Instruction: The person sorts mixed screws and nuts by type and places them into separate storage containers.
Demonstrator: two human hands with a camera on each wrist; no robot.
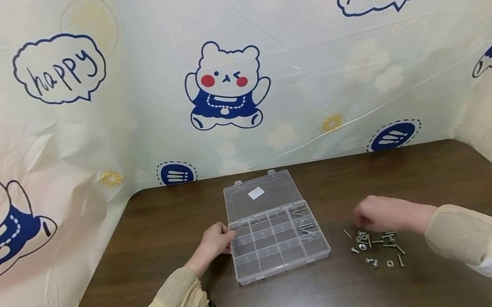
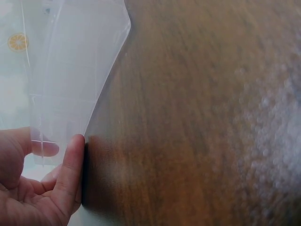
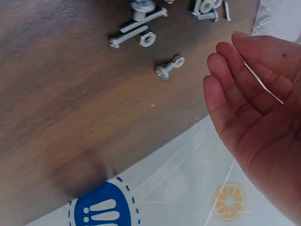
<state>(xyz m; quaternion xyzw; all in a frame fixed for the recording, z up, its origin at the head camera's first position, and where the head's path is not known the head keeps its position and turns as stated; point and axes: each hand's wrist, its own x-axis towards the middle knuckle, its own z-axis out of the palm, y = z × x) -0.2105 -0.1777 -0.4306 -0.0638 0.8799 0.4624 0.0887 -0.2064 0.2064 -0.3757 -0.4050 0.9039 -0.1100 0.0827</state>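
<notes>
A clear plastic compartment box point(image 1: 282, 268) lies on the table, its lid point(image 1: 276, 200) folded back. My left hand point(image 1: 213, 242) pinches the left wall, thumb on one side and fingers on the other; the left wrist view shows this hand point(image 2: 51, 188) at the transparent wall point(image 2: 77, 52). Several screws point(image 1: 306, 227) lie in the right-hand compartments. Just beyond a scatter of loose screws and nuts point(image 1: 363, 247), my right hand point(image 1: 382, 214) hovers. Its fingers point(image 3: 228, 99) are loosely bent in the right wrist view, with no fastener visible in them.
Brown wood-grain table point(image 1: 168, 206) surrounds the box. Loose hardware includes a hex nut point(image 3: 147, 39) and a short bolt point(image 3: 162, 71). A small white label point(image 1: 256, 193) is on the lid. Printed cloth point(image 1: 164, 107) hangs along the table's back and sides.
</notes>
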